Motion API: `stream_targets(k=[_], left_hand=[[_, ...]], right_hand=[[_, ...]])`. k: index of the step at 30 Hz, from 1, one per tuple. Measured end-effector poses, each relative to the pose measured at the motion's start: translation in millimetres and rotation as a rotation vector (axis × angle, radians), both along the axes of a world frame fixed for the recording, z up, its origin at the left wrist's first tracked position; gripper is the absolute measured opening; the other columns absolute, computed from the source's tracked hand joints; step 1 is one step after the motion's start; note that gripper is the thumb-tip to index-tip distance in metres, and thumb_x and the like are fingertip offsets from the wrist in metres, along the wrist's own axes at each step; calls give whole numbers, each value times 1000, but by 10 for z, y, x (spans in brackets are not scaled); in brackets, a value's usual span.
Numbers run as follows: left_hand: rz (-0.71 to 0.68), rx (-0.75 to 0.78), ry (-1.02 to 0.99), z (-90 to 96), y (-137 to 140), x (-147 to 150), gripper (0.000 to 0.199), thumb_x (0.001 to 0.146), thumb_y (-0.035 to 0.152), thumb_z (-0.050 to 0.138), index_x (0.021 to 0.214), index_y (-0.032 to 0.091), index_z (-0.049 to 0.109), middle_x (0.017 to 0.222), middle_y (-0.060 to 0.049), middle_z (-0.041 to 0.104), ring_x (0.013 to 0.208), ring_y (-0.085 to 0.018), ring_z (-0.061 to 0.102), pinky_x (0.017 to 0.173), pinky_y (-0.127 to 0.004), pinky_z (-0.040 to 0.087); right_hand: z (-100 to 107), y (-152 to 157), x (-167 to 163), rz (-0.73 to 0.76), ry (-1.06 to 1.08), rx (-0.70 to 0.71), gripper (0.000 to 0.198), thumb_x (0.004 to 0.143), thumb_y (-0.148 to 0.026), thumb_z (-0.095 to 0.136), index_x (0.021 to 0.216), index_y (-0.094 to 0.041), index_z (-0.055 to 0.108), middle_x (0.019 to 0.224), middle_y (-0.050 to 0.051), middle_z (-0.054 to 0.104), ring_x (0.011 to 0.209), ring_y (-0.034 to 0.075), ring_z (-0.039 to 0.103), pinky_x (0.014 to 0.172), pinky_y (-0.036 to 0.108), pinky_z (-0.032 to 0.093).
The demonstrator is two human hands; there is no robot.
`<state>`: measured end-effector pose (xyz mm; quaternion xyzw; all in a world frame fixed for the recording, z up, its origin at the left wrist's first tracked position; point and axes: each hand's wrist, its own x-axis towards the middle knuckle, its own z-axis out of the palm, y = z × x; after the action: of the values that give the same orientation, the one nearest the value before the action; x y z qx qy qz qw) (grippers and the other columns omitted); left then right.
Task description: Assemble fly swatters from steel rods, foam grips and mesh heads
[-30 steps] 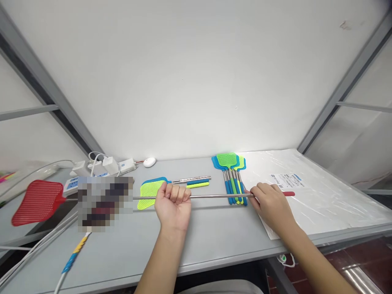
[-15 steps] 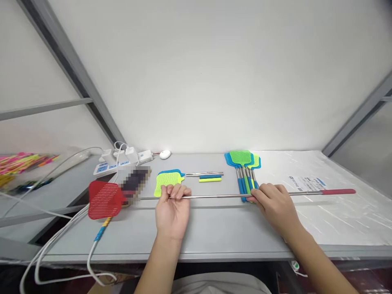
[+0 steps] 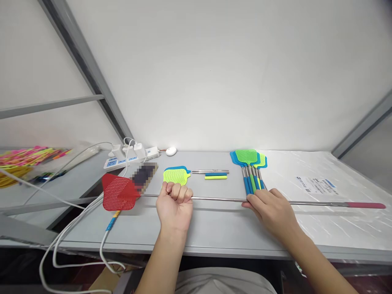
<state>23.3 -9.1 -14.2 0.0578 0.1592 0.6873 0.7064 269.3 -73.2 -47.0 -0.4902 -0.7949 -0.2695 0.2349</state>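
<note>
A fly swatter (image 3: 120,192) with a red mesh head, a long thin metal rod and a red grip lies level across my view, above the table. My left hand (image 3: 174,206), palm up, is closed round the rod near the head. Farther right, my right hand (image 3: 272,209) is closed over the rod from above, with the red grip well out to its right. Beyond the right hand lies a bunch of swatters (image 3: 247,158) with green, blue and yellow heads. Loose yellow and blue swatter heads (image 3: 177,176) lie behind my left hand, beside metal rods (image 3: 210,171) and coloured grips (image 3: 216,177).
A power strip (image 3: 121,162) with white plugs stands at the back left, near a dark pixelated phone-like object (image 3: 145,177). White cables (image 3: 58,245) hang over the front edge. White plastic sheeting (image 3: 346,226) covers the right side. Bright bundled items (image 3: 33,157) lie far left.
The rod looks longer, with the red grip farther right and the rod tilted slightly down to the right. My left fingers have curled tighter. The whole view has shifted a little.
</note>
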Motion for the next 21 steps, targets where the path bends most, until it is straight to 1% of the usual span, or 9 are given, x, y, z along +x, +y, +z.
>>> stream_targets(k=[2, 4, 9, 11, 13, 15, 17, 19, 21], left_hand=[[1, -1, 1, -46, 4, -36, 35, 96, 23, 33, 61, 19, 32, 51, 7, 9, 41, -10, 12, 42, -24, 16], [27, 14, 14, -100, -10, -72, 34, 95, 23, 36, 62, 19, 34, 51, 7, 15, 42, -9, 18, 43, -23, 21], [164, 35, 87, -190, -134, -235, 28, 90, 22, 49, 65, 17, 38, 56, 6, 31, 48, -7, 32, 51, -23, 33], [195, 37, 112, -208, -199, -298, 26, 89, 30, 52, 67, 17, 42, 59, 5, 35, 52, -8, 37, 54, -23, 37], [216, 63, 137, -226, -251, -334, 29, 87, 42, 52, 72, 18, 46, 64, 3, 41, 56, -10, 42, 58, -26, 41], [245, 104, 180, -253, -279, -344, 33, 86, 51, 49, 78, 19, 51, 70, 0, 47, 61, -13, 48, 63, -30, 44], [301, 125, 231, -300, -286, -340, 35, 87, 54, 44, 86, 20, 55, 77, -2, 53, 65, -15, 51, 67, -33, 46], [365, 81, 247, -364, -285, -332, 36, 89, 54, 42, 92, 21, 57, 83, -4, 57, 65, -15, 52, 68, -34, 46], [402, -10, 221, -431, -288, -324, 33, 89, 50, 42, 91, 21, 58, 89, -5, 59, 63, -13, 52, 70, -35, 47]], right_hand=[[-29, 0, 57, -4, 4, -7, 30, 95, -32, 49, 68, -19, 53, 60, -2, 48, 58, 13, 40, 61, 30, 24], [-69, 3, 132, -10, 28, -13, 27, 95, -31, 49, 72, -19, 56, 62, -1, 51, 61, 13, 43, 64, 30, 26], [-171, -27, 311, -31, 74, -55, 21, 95, -31, 48, 83, -19, 60, 71, 1, 57, 68, 14, 50, 73, 32, 32], [-196, -48, 334, -31, 73, -62, 19, 94, -32, 50, 85, -19, 60, 74, 1, 59, 70, 15, 52, 75, 33, 32], [-208, -62, 335, -37, 75, -54, 17, 94, -32, 51, 87, -19, 60, 74, 1, 59, 70, 15, 53, 76, 33, 33], [-212, -70, 335, -40, 76, -50, 17, 93, -32, 52, 87, -19, 61, 73, 1, 59, 70, 15, 53, 76, 33, 33], [-214, -74, 346, -35, 78, -54, 18, 93, -33, 52, 87, -19, 62, 74, 2, 59, 70, 15, 53, 75, 33, 34], [-219, -77, 363, -29, 78, -49, 19, 92, -34, 53, 87, -19, 62, 74, 2, 59, 70, 16, 53, 73, 32, 34], [-225, -80, 376, -25, 72, -45, 19, 91, -35, 54, 86, -19, 63, 72, 2, 59, 69, 16, 53, 72, 32, 34]])
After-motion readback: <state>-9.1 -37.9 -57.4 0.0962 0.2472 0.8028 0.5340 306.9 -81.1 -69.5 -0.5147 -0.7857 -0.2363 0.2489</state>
